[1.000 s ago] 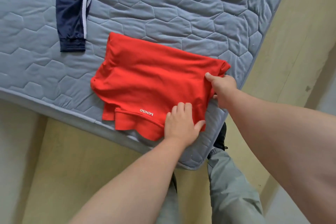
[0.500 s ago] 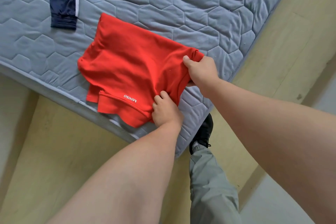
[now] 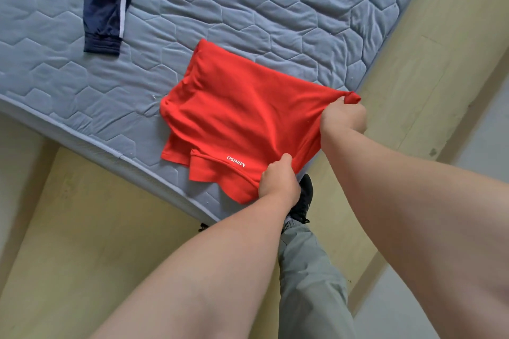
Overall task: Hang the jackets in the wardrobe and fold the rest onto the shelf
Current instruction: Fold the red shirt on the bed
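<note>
Head view, both hands (image 3: 279, 183) (image 3: 343, 117) gripping red shirt (image 3: 242, 121) at mattress (image 3: 303, 16) edge

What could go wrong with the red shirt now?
The folded red shirt is pinched only along one edge by the left hand and right hand, so its layers may fall open when lifted. It also overhangs the corner of the mattress, so a loose end could drop toward the floor.

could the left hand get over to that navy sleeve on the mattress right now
Probably not yet: the left hand is shut on the red shirt. The navy sleeve lies uncovered on the mattress, with bare quilting between, so the path looks free after letting go.
</note>
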